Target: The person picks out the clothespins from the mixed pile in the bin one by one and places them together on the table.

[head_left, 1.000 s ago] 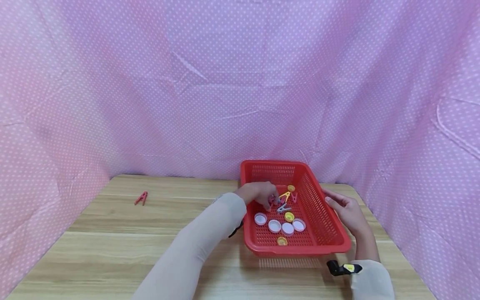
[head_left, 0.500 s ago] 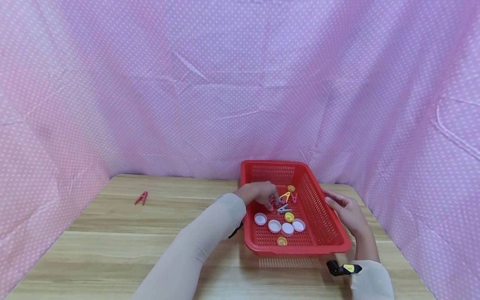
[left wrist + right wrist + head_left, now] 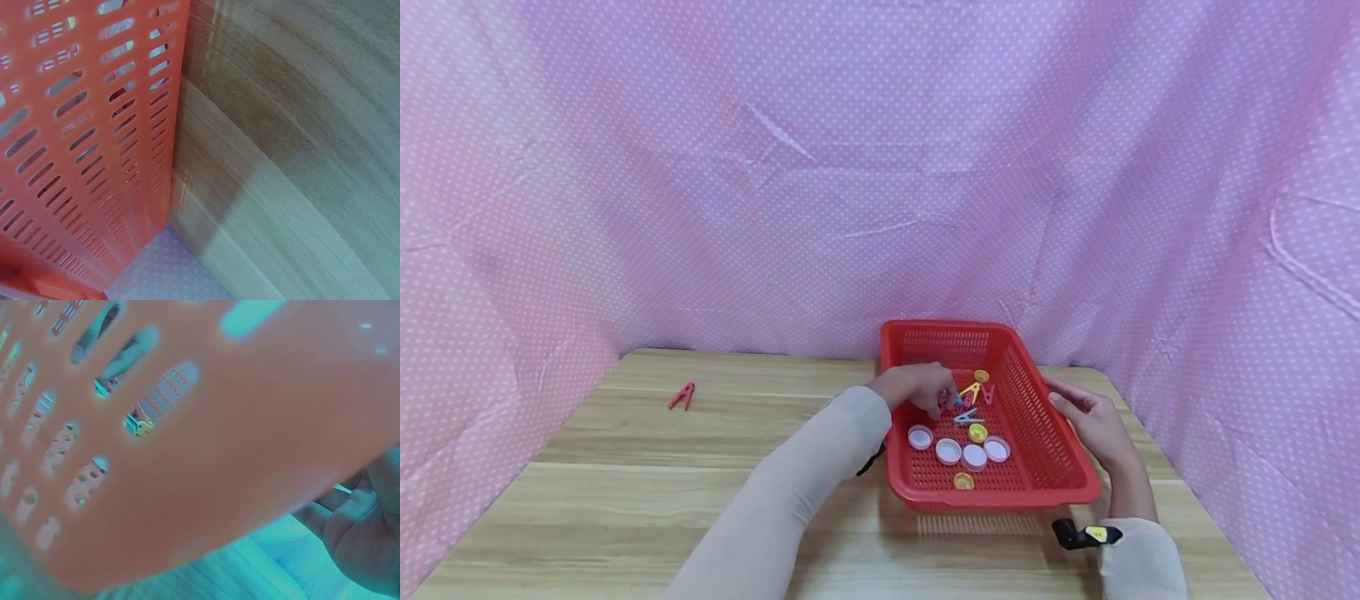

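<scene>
In the head view a red plastic basket [image 3: 992,499] stands on the wooden table. My left hand [image 3: 927,387] reaches over its left wall, fingers pointing down, and pinches a red clothespin [image 3: 942,400] that they partly hide. My right hand [image 3: 1093,425] grips the basket's right side at the rim; some of its fingers are hidden. Near my left fingers lie a grey clothespin [image 3: 967,417], a yellow clothespin [image 3: 972,392] and another red clothespin [image 3: 988,394]. Several white caps, such as this white cap [image 3: 948,452], and some yellow caps [image 3: 977,432] lie on the basket floor.
A single red clothespin [image 3: 682,396] lies far left on the wooden table [image 3: 625,492]. A pink dotted curtain [image 3: 820,208] hangs behind and on both sides. The basket's slotted wall [image 3: 94,144] fills the left part of the left wrist view.
My left hand stays in the basket, its fingertips shifting slightly around the red clothespin. The grey clothespin has moved a little. My right hand keeps its place on the basket.
</scene>
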`<state>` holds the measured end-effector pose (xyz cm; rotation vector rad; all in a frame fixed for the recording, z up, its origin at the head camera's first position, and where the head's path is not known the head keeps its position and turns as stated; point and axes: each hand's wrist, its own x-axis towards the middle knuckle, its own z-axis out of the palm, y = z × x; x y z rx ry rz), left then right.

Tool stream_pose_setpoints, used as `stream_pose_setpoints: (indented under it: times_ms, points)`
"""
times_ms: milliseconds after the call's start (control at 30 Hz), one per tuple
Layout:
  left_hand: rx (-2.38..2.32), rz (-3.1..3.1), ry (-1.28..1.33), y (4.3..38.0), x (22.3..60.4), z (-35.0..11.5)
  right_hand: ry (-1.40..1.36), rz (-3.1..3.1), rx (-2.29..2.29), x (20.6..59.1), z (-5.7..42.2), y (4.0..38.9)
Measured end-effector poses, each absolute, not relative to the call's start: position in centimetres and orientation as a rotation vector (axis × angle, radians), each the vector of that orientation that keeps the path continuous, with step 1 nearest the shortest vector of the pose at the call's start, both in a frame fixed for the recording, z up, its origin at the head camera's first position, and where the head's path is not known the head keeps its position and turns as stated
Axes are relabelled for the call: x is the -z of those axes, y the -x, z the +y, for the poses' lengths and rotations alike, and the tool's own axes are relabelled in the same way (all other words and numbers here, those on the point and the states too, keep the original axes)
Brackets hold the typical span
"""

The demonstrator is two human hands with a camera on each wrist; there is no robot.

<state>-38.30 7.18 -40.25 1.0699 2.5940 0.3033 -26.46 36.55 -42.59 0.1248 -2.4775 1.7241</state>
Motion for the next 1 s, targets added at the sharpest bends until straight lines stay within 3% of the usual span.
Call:
stream_pose_setpoints:
  times_ms: [1000]
  points:
    - [-0.393,2.722,-1.077,38.0,38.0,6.9,-0.138,-2.476,-1.746,42.6,36.6,26.3]
